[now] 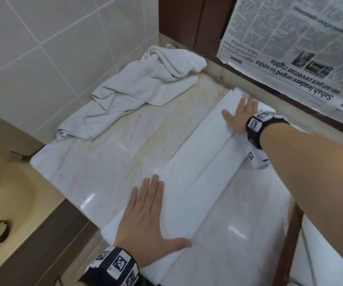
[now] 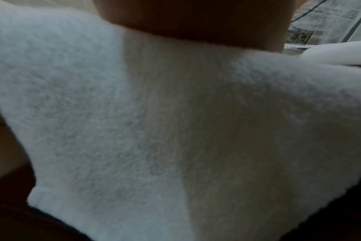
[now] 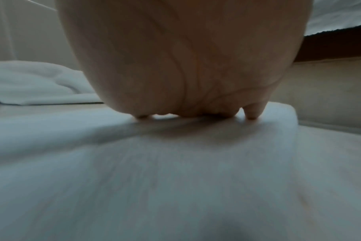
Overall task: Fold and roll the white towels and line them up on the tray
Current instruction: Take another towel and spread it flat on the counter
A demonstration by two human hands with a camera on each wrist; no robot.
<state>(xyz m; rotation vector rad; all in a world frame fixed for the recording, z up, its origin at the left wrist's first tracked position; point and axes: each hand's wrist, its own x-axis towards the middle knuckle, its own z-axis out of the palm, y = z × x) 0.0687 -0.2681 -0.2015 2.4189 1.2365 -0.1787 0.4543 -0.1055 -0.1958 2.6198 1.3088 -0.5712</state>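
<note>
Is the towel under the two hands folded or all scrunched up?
Folded. The towel lies as a long flat strip with straight edges and a layered crease along it, the left hand and right hand pressing it flat.

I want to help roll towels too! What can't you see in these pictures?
- The tray: it shows in no view.
- The left hand fingers: in the left wrist view the palm and the folded towel fill the picture.
- The right hand fingertips: in the right wrist view the palm hides most of them.
- The crumpled towel: blurred and cut off in the right wrist view.
</note>
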